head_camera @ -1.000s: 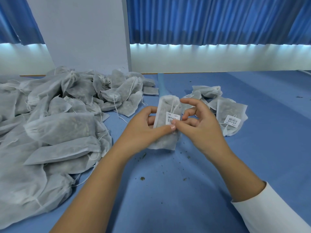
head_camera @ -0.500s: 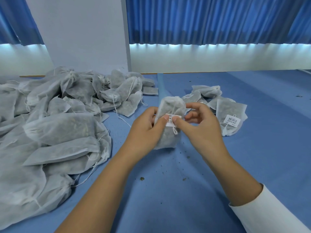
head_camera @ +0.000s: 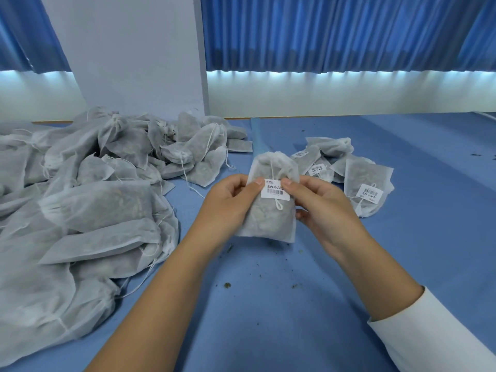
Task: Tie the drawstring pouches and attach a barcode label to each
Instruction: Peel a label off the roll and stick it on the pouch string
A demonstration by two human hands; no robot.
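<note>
While my left hand (head_camera: 228, 208) curls round the pouch (head_camera: 268, 224), thumb on its barcode label (head_camera: 275, 193), my right hand (head_camera: 327, 210) pinches the opposite side, fingers apparently tucked behind it.

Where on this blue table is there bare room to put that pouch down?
The table is bare right of the small labelled pile, and near the person, between the forearms, save scattered crumbs. The left is crowded by a big heap of pouches. The held pouch would fit either patch.

Pouch heap (head_camera: 80, 210) blocks left; labelled pouches (head_camera: 349, 167) (fewer) crowd far right.
</note>
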